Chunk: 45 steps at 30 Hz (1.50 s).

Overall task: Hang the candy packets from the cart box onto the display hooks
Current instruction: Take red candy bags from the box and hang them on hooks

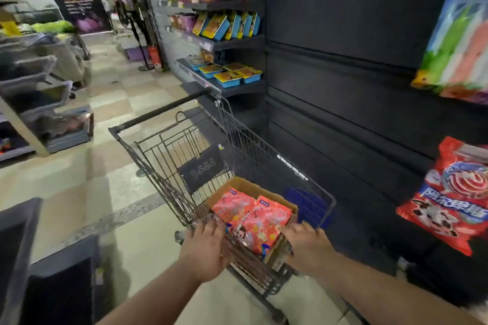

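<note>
Resting left hand [203, 247] and right hand [307, 245] at the box [245, 185] in the near end of the cart [250, 148], I cannot tell if fingers [214, 228] grip or only touch. Packets [248, 212] lie loose inside; a tilted lift may spill them.

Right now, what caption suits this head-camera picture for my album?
Restocking: left hand and right hand at a cardboard box of red candy packets in a wire cart beside dark shelving.

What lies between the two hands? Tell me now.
In the head view, between the left hand and right hand lies the near end of the cardboard box, filled with red candy packets.
</note>
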Available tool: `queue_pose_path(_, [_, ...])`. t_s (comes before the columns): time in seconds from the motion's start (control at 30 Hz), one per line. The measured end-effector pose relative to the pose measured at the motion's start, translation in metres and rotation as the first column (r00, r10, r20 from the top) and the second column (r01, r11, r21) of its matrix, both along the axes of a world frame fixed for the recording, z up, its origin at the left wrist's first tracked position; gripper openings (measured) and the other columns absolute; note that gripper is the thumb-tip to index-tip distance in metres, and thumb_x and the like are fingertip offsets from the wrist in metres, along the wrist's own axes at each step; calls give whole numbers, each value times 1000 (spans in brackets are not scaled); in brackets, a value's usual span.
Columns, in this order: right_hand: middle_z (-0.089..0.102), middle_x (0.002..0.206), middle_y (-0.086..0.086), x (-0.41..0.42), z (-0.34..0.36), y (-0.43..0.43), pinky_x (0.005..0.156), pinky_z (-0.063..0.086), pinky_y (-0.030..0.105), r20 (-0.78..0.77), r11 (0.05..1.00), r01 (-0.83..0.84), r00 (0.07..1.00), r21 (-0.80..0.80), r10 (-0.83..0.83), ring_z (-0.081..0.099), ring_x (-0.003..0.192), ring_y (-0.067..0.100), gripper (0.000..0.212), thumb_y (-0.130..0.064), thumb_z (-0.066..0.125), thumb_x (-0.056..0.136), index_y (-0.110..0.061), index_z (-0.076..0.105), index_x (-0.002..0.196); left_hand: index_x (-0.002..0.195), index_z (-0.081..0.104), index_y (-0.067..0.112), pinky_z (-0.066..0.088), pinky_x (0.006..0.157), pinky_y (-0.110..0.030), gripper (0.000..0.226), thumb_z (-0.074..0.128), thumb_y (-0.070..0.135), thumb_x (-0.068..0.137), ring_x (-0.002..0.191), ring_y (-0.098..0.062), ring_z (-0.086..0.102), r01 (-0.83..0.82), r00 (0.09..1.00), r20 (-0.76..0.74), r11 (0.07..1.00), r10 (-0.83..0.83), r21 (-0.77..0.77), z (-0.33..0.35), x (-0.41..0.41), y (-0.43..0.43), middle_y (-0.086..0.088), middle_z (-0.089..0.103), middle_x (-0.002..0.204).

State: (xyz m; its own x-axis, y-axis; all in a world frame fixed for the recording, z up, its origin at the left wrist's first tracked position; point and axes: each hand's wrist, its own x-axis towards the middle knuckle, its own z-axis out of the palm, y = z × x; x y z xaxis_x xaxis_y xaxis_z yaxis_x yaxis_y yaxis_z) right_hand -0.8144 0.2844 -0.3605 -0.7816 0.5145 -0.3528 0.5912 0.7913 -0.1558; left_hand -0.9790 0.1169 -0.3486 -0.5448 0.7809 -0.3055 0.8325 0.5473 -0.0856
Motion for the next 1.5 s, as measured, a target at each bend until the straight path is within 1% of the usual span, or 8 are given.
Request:
queue_pose_path(0.27, [29,153,4,-32,-19,98,114,20,52,83,996,12,997,-89,-4,24,141,29,67,-44,51,89,-28,23,147,155,2,17,10,120,-49,81,36,56,94,150,-31,4,-27,998,60,996,32,-79,-19,-31,86,-10,9,163])
queue_pose_path(0.5, [27,154,4,-51,-37,126,115,18,51,102,986,48,994,-159,-32,23,142,28,66,-39,49,90,-27,21,149,155,7,17,12,119,-49,83,41,58,92,149,-33,7,-30,991,125,992,45,-120,-43,-58,124,-10,11,162])
queue_pose_path(0.7, [27,154,5,-65,-58,138,113,23,51,144,969,157,981,-188,-131,27,141,30,73,-46,53,88,-28,18,150,154,10,17,14,119,-48,80,44,55,93,149,-31,9,69,979,202,977,-28,-201,-73,-87,160,-10,15,161])
queue_pose_path(0.83, [32,152,6,-83,-70,143,114,23,46,209,947,271,949,-171,-234,27,141,29,71,-46,50,89,-22,21,149,154,11,18,17,119,-49,84,41,63,90,148,-31,11,196,963,227,952,-142,-234,-101,-123,177,-9,17,160])
queue_pose_path(0.93, [25,157,4,-103,-80,141,115,21,46,282,904,375,907,-203,-313,22,144,28,76,-48,50,90,-24,13,152,155,7,22,9,119,-50,85,43,63,90,150,-32,1,255,937,302,935,-176,-246,-113,-160,190,-9,8,163])
queue_pose_path(1.07, [25,156,3,-137,-105,134,113,24,48,340,852,467,862,-238,-377,25,142,27,71,-48,50,90,-28,18,150,154,7,31,21,118,-48,85,51,59,88,147,-32,15,265,921,353,929,-164,-259,-142,-216,206,-6,16,161])
queue_pose_path(1.2, [30,152,5,-170,-132,125,110,32,40,391,771,563,809,-299,-439,33,137,26,68,-45,49,91,-25,21,149,153,13,31,30,113,-47,83,54,56,86,141,-29,31,276,919,360,915,-162,-294,-172,-258,215,-5,29,155])
queue_pose_path(1.5, [28,153,11,-215,-205,119,104,43,38,449,509,759,650,-406,-613,39,135,30,75,-33,57,92,-20,14,152,150,22,25,31,112,-45,81,55,59,84,140,-28,32,274,916,376,907,-144,-320,-247,-305,225,-5,31,154])
